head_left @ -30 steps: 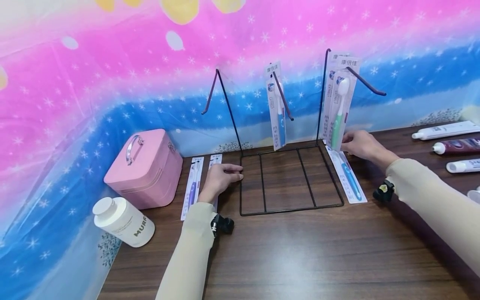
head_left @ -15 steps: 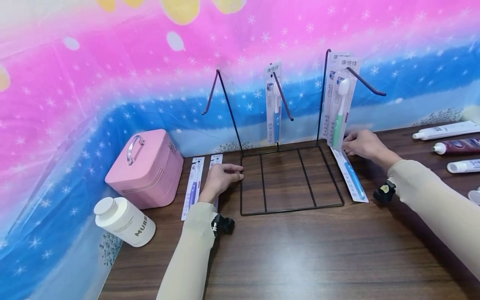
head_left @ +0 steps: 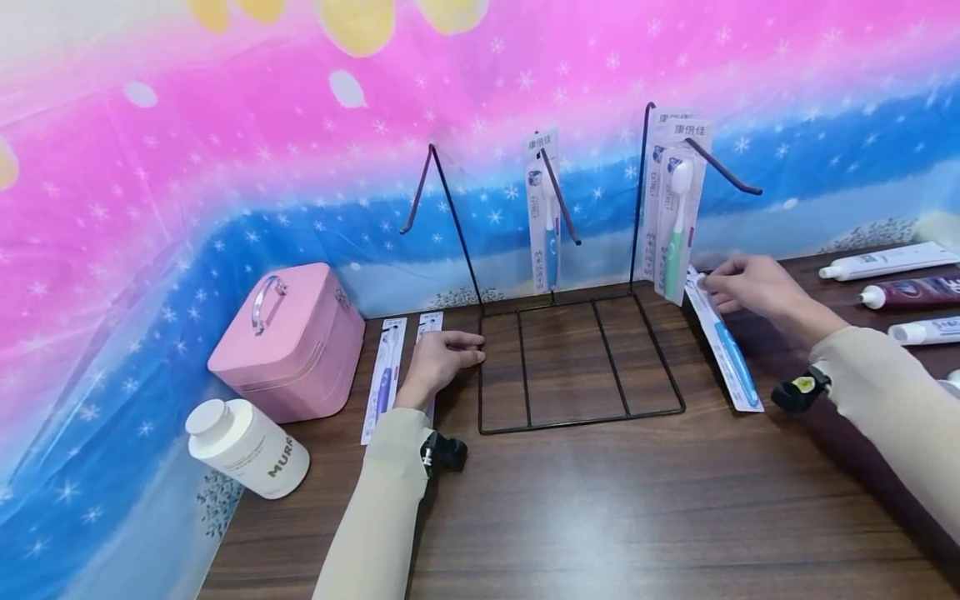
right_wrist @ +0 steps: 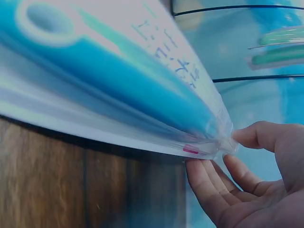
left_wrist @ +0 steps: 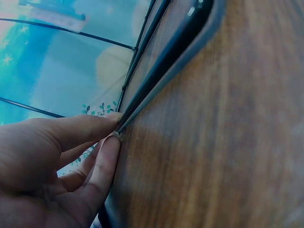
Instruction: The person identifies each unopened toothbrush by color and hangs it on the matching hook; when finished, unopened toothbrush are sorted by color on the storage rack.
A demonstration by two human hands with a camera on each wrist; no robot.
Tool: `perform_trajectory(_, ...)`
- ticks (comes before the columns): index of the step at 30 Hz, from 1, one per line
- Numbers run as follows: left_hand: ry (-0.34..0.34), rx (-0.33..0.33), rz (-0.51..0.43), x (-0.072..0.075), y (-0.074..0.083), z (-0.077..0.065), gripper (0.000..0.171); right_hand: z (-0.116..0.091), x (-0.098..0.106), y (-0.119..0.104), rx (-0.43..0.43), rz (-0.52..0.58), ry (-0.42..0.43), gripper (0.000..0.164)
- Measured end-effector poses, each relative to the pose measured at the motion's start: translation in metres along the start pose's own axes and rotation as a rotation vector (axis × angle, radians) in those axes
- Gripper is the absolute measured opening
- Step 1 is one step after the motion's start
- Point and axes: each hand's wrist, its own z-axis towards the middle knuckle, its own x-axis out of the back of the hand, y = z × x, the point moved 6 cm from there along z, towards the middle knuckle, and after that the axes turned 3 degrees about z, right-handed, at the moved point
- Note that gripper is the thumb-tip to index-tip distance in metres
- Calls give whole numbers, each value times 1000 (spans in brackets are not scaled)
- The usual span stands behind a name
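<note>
Since half a second ago, the blue pack [head_left: 726, 340] has swung outward to the right, further from the rack [head_left: 570, 422], drawn by the right hand [head_left: 753, 292]. That hand pinches the pack's upper end between thumb and fingers; the rest slants toward the person, below and just beside the hanging green pack [head_left: 678, 221]. Its lower end is at or near the table [head_left: 585, 517]; contact is hard to tell. From the right wrist, the thumb sits at one face and the fingers at the other, by a small pink mark [right_wrist: 191, 149] hidden from the head view. The left hand [head_left: 441, 360] pinches the rack's side bar, a thumb-and-finger grip clearest from its own wrist. Only the head view takes in the pink case [head_left: 288, 346] and white bottle [head_left: 251, 450].
</note>
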Motion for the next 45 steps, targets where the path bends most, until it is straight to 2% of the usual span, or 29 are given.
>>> perform_trajectory(6, -1, 1, -9, -1, 0, 0, 21, -16, 20, -10, 62, -5, 44, 63)
perform_trajectory(14, -2, -14, -9, -1, 2, 1, 20, -47, 48, -32, 120, -1, 104, 77)
perform_trajectory(23, -3, -13, -1, -1, 0, 0, 20, -79, 67, -51, 160, 9, 225, 68)
perform_trajectory(28, 4, -16, 7, -1, 0, 1, 20, -99, 75, -62, 218, 90, 292, 53)
perform_trajectory(34, 0, -12, 2, -2, 0, 1, 20, -124, 82, -80, 268, 115, 397, 50)
perform_trajectory(36, -2, -9, 1, -2, 0, 1, 20, -132, 82, -88, 310, 146, 426, 49)
perform_trajectory(41, -1, -20, 4, 0, 1, 1, 21, -153, 85, -113, 502, 261, 457, 45)
perform_trajectory(45, 1, -8, 7, 0, 0, 1, 21, -168, 87, -126, 584, 254, 494, 46)
